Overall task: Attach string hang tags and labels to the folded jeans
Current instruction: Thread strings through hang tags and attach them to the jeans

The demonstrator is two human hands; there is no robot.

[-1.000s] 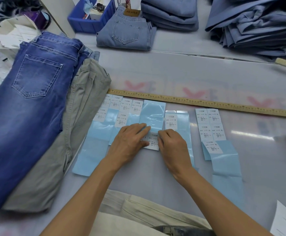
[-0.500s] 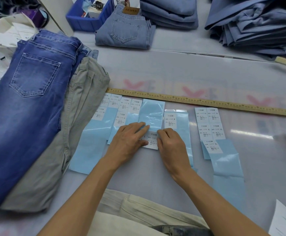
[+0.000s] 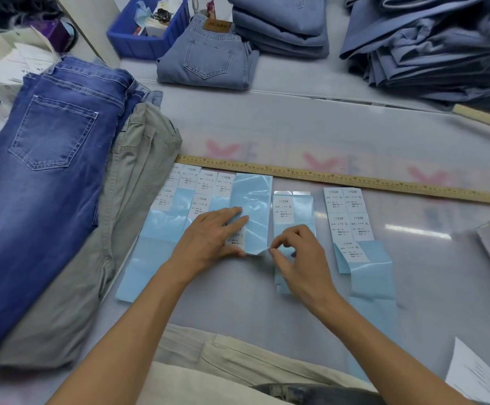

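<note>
Right under your right hand [image 3: 299, 258], fingers pinching its lifted corner, the blue backing strip [image 3: 254, 211] runs lengthwise away from you; your flat left hand [image 3: 211, 238] pins it.

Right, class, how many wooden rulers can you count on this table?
2. A long wooden ruler lies across the middle of the table, just beyond the label strips. The end of a second ruler shows far right, beside the stack of blue garments. Others may be hidden.
</note>
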